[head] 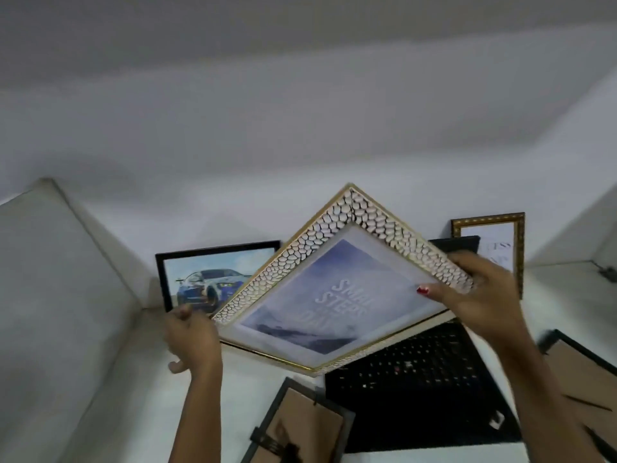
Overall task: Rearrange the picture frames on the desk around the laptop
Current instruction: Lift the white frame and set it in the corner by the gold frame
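A large frame with a white-and-gold pebbled border (337,289) and a blue "Small Steps" print is held in the air, turned like a diamond, above the open black laptop (417,372). My left hand (192,342) grips its left corner. My right hand (480,292) grips its right corner, thumb on the glass. A black frame with a car picture (200,279) leans on the back wall at left. A gold frame with text (490,242) leans on the wall at right, partly hidden by my right hand.
Two frames lie face down showing brown backs: one (300,426) in front of the laptop at left, one (587,375) at the right edge. The white desk (133,379) sits in a corner with white walls; a side panel rises at left.
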A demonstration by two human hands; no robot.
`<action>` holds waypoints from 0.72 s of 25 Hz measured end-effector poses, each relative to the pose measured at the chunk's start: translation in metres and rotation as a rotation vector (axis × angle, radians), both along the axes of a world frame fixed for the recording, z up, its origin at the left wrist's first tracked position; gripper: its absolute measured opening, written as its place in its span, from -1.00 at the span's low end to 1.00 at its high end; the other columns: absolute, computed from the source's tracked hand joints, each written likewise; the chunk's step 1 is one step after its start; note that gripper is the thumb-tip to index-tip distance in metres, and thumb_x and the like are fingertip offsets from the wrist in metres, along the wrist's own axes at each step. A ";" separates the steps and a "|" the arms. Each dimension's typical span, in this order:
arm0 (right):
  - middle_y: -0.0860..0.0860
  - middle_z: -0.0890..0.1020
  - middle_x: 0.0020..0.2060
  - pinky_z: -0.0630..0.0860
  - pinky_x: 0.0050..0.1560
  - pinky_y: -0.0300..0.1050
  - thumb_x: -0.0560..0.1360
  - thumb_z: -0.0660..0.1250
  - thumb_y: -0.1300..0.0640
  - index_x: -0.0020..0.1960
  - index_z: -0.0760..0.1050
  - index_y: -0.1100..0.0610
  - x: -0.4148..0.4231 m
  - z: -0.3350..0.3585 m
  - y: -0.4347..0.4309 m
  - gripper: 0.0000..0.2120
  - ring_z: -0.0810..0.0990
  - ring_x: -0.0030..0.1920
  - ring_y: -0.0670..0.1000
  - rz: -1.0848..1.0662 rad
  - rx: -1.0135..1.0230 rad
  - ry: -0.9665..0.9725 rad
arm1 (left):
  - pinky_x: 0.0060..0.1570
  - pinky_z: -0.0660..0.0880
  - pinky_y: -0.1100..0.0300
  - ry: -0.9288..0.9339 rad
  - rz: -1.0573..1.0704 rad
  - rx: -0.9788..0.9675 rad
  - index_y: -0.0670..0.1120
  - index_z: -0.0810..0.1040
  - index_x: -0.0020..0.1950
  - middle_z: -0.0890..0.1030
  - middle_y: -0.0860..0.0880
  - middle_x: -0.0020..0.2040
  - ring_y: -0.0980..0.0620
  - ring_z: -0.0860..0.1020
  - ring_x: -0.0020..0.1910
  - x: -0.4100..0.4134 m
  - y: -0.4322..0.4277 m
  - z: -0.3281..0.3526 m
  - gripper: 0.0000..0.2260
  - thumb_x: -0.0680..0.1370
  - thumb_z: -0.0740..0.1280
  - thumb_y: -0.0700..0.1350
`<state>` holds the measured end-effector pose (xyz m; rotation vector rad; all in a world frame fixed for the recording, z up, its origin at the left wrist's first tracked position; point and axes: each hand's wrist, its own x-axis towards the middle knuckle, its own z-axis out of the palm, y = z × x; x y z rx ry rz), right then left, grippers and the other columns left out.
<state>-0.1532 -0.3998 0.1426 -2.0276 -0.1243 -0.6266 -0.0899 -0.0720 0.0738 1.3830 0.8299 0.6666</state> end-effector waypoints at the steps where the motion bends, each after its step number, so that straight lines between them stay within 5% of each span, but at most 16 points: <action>1: -0.26 0.62 -0.34 0.50 -0.31 -0.32 0.15 0.54 0.12 -0.14 0.59 0.03 -0.003 0.015 -0.028 -0.70 0.58 -0.23 -0.14 -0.046 -0.083 -0.029 | 0.16 0.38 0.02 -0.108 -0.093 0.037 -0.11 0.53 -0.04 0.58 -0.13 0.04 -0.19 0.50 0.13 -0.007 -0.033 0.003 -0.88 0.49 0.23 -0.20; 3: -0.04 0.67 -0.23 0.55 -0.16 -0.09 0.14 0.56 0.05 -0.04 0.60 0.11 -0.012 0.041 -0.086 -0.59 0.63 -0.19 -0.01 -0.133 -0.242 -0.079 | -0.01 0.45 0.23 -0.333 -0.455 -0.001 -0.01 0.56 -0.14 0.62 0.07 -0.12 0.01 0.56 0.01 -0.026 -0.115 0.014 -0.87 0.50 0.21 -0.09; 6: 0.02 0.69 -0.25 0.47 -0.15 -0.08 0.16 0.52 -0.02 -0.10 0.60 0.09 -0.008 0.058 -0.164 -0.65 0.64 -0.21 0.08 -0.163 -0.439 -0.136 | -0.18 0.47 0.45 -0.413 -0.885 0.049 0.05 0.53 -0.13 0.66 0.23 -0.26 0.31 0.56 -0.22 -0.042 -0.225 0.012 -0.92 0.45 0.26 -0.09; 8: 0.03 0.68 -0.23 0.39 -0.05 -0.01 0.20 0.43 -0.08 -0.10 0.58 0.09 0.003 0.053 -0.216 -0.64 0.64 -0.17 0.12 -0.177 -0.554 -0.214 | -0.22 0.48 0.47 -0.377 -0.922 -0.045 0.05 0.52 -0.12 0.67 0.23 -0.27 0.32 0.58 -0.24 -0.043 -0.296 -0.004 -0.86 0.51 0.24 -0.19; 10: 0.08 0.65 0.00 0.26 0.23 0.13 0.26 0.38 -0.12 0.09 0.51 0.09 0.020 0.035 -0.259 -0.53 0.56 0.10 0.14 -0.346 -0.596 -0.298 | -0.21 0.51 0.42 -0.343 -0.861 -0.232 0.03 0.55 -0.09 0.68 0.20 -0.27 0.24 0.60 -0.20 -0.040 -0.355 -0.016 -0.79 0.56 0.18 -0.22; 12: 0.14 0.35 0.38 0.00 0.36 0.31 0.34 0.35 -0.14 0.37 0.23 0.09 0.031 0.017 -0.291 -0.30 0.21 0.42 0.15 -0.521 -0.435 -0.240 | -0.12 0.49 0.32 -0.290 -0.812 -0.388 0.00 0.57 -0.03 0.67 0.15 -0.20 0.19 0.60 -0.16 -0.034 -0.408 -0.019 -0.80 0.57 0.16 -0.17; 14: 0.18 0.00 0.50 -0.13 0.36 0.36 0.36 0.28 -0.22 0.47 -0.07 0.10 0.038 -0.001 -0.321 -0.14 -0.09 0.49 0.17 -0.584 -0.149 -0.142 | -0.06 0.46 0.24 -0.236 -0.794 -0.492 -0.03 0.56 0.00 0.63 0.05 -0.08 0.16 0.60 -0.13 -0.027 -0.457 -0.019 -0.81 0.58 0.15 -0.13; 18: 0.20 -0.06 0.50 -0.11 0.39 0.39 0.40 0.16 -0.20 0.47 -0.14 0.12 0.056 -0.050 -0.404 -0.18 -0.12 0.49 0.17 -0.662 0.071 0.006 | 0.10 0.47 0.08 -0.120 -0.874 -0.512 -0.05 0.54 0.10 0.60 -0.06 0.08 -0.02 0.55 0.07 0.010 -0.551 -0.023 -0.80 0.56 0.20 -0.08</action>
